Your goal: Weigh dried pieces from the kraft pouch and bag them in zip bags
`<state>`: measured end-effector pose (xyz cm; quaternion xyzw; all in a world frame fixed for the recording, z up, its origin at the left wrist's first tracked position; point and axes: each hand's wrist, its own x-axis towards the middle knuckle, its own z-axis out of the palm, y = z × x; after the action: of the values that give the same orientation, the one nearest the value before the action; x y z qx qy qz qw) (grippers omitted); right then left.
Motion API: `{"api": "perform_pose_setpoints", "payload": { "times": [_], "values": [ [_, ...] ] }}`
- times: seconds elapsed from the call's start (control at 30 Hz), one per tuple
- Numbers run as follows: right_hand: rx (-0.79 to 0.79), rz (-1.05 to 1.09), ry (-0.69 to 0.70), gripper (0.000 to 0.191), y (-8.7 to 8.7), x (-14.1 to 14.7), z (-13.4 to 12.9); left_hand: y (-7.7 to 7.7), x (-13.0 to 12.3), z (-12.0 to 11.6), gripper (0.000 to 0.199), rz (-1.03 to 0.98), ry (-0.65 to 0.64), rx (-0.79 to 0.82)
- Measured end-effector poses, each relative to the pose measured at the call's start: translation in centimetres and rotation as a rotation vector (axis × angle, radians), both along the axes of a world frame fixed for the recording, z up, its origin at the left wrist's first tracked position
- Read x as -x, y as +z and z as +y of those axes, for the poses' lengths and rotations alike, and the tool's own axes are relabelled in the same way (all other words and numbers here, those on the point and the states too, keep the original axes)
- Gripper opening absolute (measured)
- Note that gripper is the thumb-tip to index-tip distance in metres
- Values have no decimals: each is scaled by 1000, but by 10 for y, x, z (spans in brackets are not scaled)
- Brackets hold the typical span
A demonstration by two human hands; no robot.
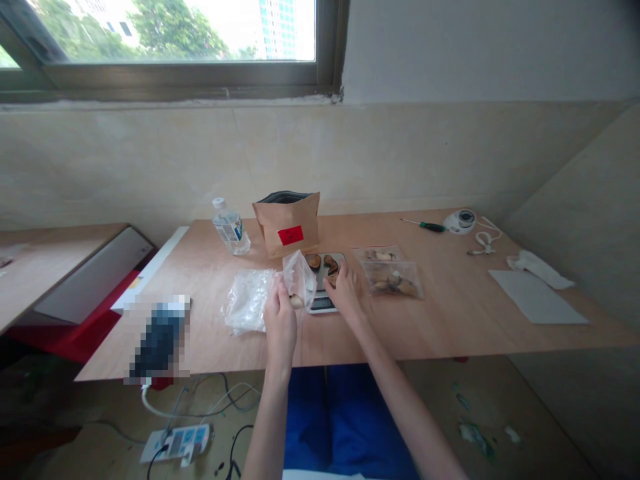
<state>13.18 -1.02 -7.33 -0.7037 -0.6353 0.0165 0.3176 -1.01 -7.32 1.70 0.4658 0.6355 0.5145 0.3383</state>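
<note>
My left hand (281, 307) grips a clear plastic zip bag (299, 270), held with its mouth up; a pale piece shows low in it, by the fingers. Just right of the bag is a small kitchen scale (324, 304) with a metal plate and a dark display. On its plate lie brown pieces that look like dried mushrooms (314, 261). My right hand (345, 287) reaches over the plate's right side, its fingers closed on a dried mushroom piece (332, 280). A pile of clear plastic bags (247, 300) lies left of my left hand.
Behind the scale stands an open brown paper pouch (287, 230) with a red label, beside a water bottle (231, 227). Filled zip bags (393, 277) lie to the right. Farther right are a screwdriver (431, 227), a white dome camera (459, 221) and white paper (537, 297). A blurred phone-like device (159, 340) lies front left.
</note>
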Motion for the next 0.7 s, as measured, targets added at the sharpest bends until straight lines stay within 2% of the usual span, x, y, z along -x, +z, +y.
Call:
{"api": "perform_pose_setpoints", "payload": {
  "times": [0.1,0.3,0.47,0.57,0.7],
  "values": [
    [-10,-21,-25,54,-3,-5,0,-1,1,1,39,12,7,14],
    [-171,48,-2,36,-9,-23,3,-5,-1,2,36,8,0,-10],
    [-149,85,-18,32,-10,-28,6,-2,-6,0,38,-37,-26,-2],
    [-186,184,-21,30,2,-28,2,0,-7,-1,40,-31,-36,7],
    [-248,568,45,24,44,-18,-15,-3,-5,1,39,-6,-49,2]
  ]
}}
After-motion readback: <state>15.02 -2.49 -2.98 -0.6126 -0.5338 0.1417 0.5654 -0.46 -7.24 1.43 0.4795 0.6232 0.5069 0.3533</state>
